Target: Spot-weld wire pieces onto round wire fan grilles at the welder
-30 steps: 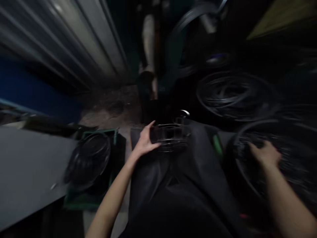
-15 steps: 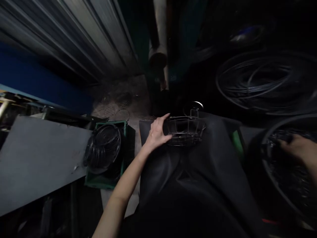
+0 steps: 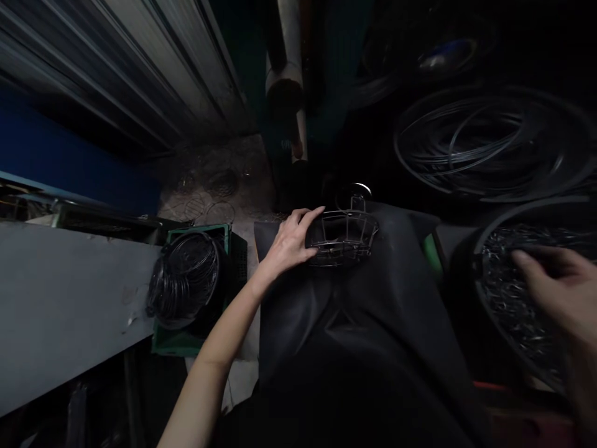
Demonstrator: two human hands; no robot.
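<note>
My left hand grips the left side of a round wire frame, its thumb low and its fingers over the upper ring. The frame looks like a small cage of thin metal wire, standing on the dark apron over my lap. Over a round tub at the right, my right hand has its thumb and fingers drawn together. Whatever is between them is hidden. Many small shiny bent metal pieces fill the tub below it.
Coiled wire rings sit in a green crate at the left, beside a grey panel. Behind the tub lies a large coil of wire. A pipe-like machine part hangs ahead of my lap.
My right hand has risen slightly from the metal pieces in the tub, its thumb now showing clearly. My left hand keeps its hold on the wire frame. The whole view has shifted a little.
</note>
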